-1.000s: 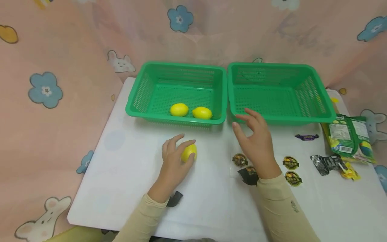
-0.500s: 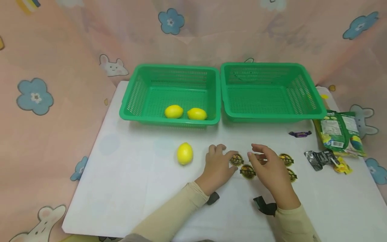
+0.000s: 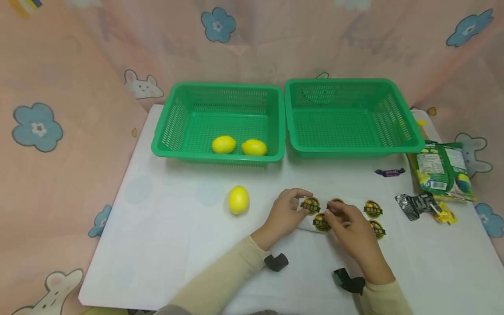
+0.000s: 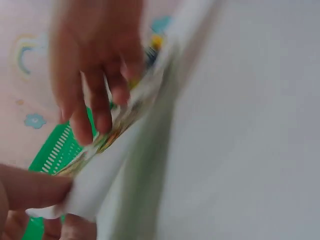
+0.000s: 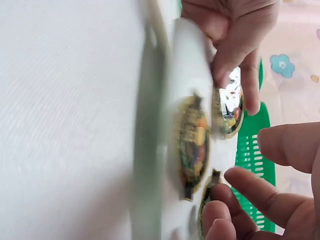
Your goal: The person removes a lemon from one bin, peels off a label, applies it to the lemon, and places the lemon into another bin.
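My left hand (image 3: 281, 215) pinches the left edge of a clear sheet of round black-and-gold stickers (image 3: 321, 222), which is lifted and tilted off the white table. In the left wrist view the thumb (image 4: 37, 189) lies on one face of the sheet and fingers are behind it. Over the sheet's middle, my right hand (image 3: 356, 232) has bent fingers by a sticker; in the right wrist view its thumb (image 5: 290, 147) stands apart from the index finger. Whether those fingertips touch the sheet is hard to tell. A lemon (image 3: 238, 200) lies left of the hands.
Two green baskets stand at the back; the left basket (image 3: 212, 159) contains two lemons (image 3: 224, 144), the right basket (image 3: 354, 152) sits beside it. To the right lie a purple-wrapped candy (image 3: 390, 173), a green snack bag (image 3: 441, 170), a black wrapper (image 3: 417, 204) and a yellow candy (image 3: 446, 214).
My left hand has let go of the lemon, moved right and taken the sticker sheet, whose near edge has come up. My right hand has come down from near the right basket to the sheet.
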A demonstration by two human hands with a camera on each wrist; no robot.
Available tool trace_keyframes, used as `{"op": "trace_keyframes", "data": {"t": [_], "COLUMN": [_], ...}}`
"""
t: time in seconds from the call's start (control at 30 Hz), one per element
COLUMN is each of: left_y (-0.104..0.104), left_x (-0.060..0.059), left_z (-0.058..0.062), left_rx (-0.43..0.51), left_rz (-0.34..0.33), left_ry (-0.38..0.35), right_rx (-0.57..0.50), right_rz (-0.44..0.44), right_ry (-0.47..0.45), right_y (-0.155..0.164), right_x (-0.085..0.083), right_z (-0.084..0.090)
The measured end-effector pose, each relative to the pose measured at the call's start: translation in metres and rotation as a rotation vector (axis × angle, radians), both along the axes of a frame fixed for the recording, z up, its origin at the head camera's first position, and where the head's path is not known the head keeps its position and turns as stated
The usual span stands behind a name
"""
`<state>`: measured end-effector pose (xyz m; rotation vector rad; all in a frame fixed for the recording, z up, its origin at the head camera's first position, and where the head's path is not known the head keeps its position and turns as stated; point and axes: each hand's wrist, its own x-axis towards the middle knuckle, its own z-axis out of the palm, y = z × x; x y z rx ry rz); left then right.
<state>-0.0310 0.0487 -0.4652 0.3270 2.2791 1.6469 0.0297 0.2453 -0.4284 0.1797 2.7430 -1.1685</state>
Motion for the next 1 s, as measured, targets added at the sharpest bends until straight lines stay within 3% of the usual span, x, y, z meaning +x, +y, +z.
{"op": "trace_keyframes", "data": {"t": [0.13,0.27,0.4,0.57,0.63,0.7,0.8,0.87,0.93,1.0], "left_y": [-0.004,-0.004,-0.003,-0.005,-0.007,-0.013,-0.03,-0.048,-0.069,-0.091], "left_x": [0.006,0.009,0.012,0.014,0.014,0.013,0.005,-0.002,-0.009,-0.012], "left_z": [0.002,0.006,0.006,0.007,0.007,0.009,0.015,0.022,0.027,0.031], "left_rx": [0.248,0.409,0.444,0.42,0.368,0.271,0.01,-0.185,-0.352,-0.502], "left_rz": [0.077,0.103,0.079,0.047,0.021,-0.01,-0.069,-0.129,-0.205,-0.284], "left_ry": [-0.163,-0.262,-0.253,-0.203,-0.126,0.017,0.329,0.466,0.508,0.47], "right_rx": [-0.01,-0.04,-0.062,-0.092,-0.104,-0.12,-0.118,-0.122,-0.115,-0.118], "right_rz": [-0.008,-0.043,-0.104,-0.145,-0.163,-0.186,-0.219,-0.227,-0.237,-0.25], "right_ry": [0.022,0.021,0.008,-0.016,-0.029,-0.042,-0.048,-0.051,-0.055,-0.063], "right_y": [-0.004,-0.01,-0.014,-0.017,-0.017,-0.016,-0.014,-0.012,-0.009,-0.007], "right_x": [-0.001,-0.004,-0.005,-0.008,-0.008,-0.008,-0.008,-0.008,-0.008,-0.008], "right_z": [0.003,0.006,0.008,0.008,0.008,0.008,0.009,0.009,0.009,0.009]}}
